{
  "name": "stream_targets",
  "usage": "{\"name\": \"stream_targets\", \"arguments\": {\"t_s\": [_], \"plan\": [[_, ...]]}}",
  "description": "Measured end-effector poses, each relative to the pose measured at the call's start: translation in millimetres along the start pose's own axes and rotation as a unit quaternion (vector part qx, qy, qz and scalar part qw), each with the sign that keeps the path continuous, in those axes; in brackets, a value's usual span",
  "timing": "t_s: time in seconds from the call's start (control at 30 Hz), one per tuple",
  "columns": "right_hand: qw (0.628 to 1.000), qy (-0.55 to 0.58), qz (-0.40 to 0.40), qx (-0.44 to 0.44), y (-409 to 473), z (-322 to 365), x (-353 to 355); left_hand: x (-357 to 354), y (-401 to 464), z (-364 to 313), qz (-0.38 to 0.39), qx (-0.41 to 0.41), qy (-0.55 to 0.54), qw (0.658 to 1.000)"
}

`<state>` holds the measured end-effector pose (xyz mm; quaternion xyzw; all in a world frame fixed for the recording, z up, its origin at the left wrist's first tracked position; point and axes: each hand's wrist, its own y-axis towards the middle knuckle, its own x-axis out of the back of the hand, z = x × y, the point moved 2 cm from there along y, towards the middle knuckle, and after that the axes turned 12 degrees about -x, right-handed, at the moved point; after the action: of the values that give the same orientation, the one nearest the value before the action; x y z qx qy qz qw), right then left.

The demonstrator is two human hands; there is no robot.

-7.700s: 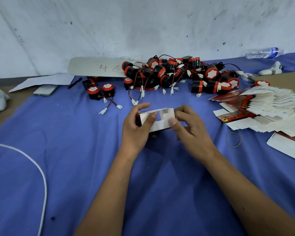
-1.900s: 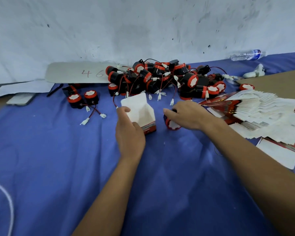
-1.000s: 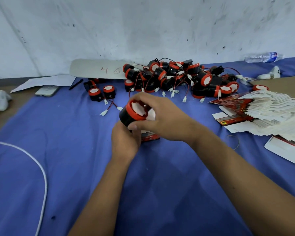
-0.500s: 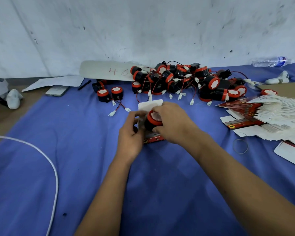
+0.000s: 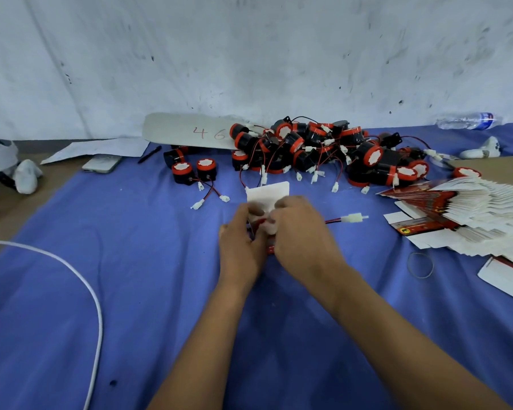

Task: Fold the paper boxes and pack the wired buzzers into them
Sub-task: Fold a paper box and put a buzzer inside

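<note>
A small white and red paper box (image 5: 267, 193) stands on the blue cloth at the centre, its white lid flap raised. My left hand (image 5: 243, 241) grips the box's left side. My right hand (image 5: 301, 229) covers the box's open top with its fingers curled on the buzzer, which is almost fully hidden inside. The buzzer's red-black wire with a white connector (image 5: 353, 218) trails out to the right. A pile of black and red wired buzzers (image 5: 323, 149) lies behind. Flat unfolded boxes (image 5: 468, 211) are fanned out at the right.
Two separate buzzers (image 5: 194, 170) stand left of the pile. A white board marked 46 (image 5: 187, 130), a phone (image 5: 101, 163), a pen (image 5: 150, 153) and papers lie at the back left. A white cable (image 5: 80, 279) curves at the left, a rubber band (image 5: 419, 264) and water bottle (image 5: 468, 120) at the right.
My right hand has pushed the buzzer down into the box, so its red top no longer shows. The wire now trails out to the right. My left hand keeps its grip.
</note>
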<state>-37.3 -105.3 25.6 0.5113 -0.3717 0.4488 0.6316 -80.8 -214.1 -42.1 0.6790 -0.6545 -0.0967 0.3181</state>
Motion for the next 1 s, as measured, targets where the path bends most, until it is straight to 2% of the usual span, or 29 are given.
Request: {"name": "stream_targets", "arguments": {"t_s": [0.07, 0.1, 0.17, 0.23, 0.4, 0.53, 0.6, 0.73, 1.0], "plan": [[0.992, -0.039, -0.115, -0.043, -0.6, -16.9, 13.5, 0.8, 0.5, -1.4, -0.004, 0.006, -0.017, 1.000], [0.988, -0.077, -0.111, -0.072, 0.3, -28.1, 18.7, 1.3, 0.9, -3.2, -0.004, 0.011, -0.026, 1.000], [0.986, -0.101, -0.008, -0.134, 3.8, -47.5, 28.9, 1.5, 1.0, -5.7, -0.001, 0.020, -0.040, 0.999], [0.986, -0.026, 0.062, -0.152, 5.7, -56.1, 33.3, 0.9, 0.7, -6.8, 0.005, 0.023, -0.040, 0.999], [0.990, 0.051, 0.017, -0.133, 8.2, -20.6, 33.0, -0.7, 2.6, -5.4, 0.005, 0.032, -0.031, 0.999], [0.989, -0.008, 0.082, -0.123, 10.9, 6.1, 7.2, -1.4, 2.3, -5.8, 0.006, 0.040, -0.060, 0.997], [0.988, -0.031, 0.080, -0.130, 14.5, 9.8, -1.0, -1.2, 1.2, -8.1, 0.008, 0.038, -0.081, 0.996], [0.988, -0.035, 0.075, -0.129, 35.3, 10.2, -1.3, -0.6, 0.4, -9.8, 0.022, 0.033, -0.089, 0.995], [0.979, -0.024, 0.160, -0.123, 61.2, 13.7, 6.6, 0.9, 1.9, -6.3, 0.048, 0.040, -0.091, 0.994]]}}
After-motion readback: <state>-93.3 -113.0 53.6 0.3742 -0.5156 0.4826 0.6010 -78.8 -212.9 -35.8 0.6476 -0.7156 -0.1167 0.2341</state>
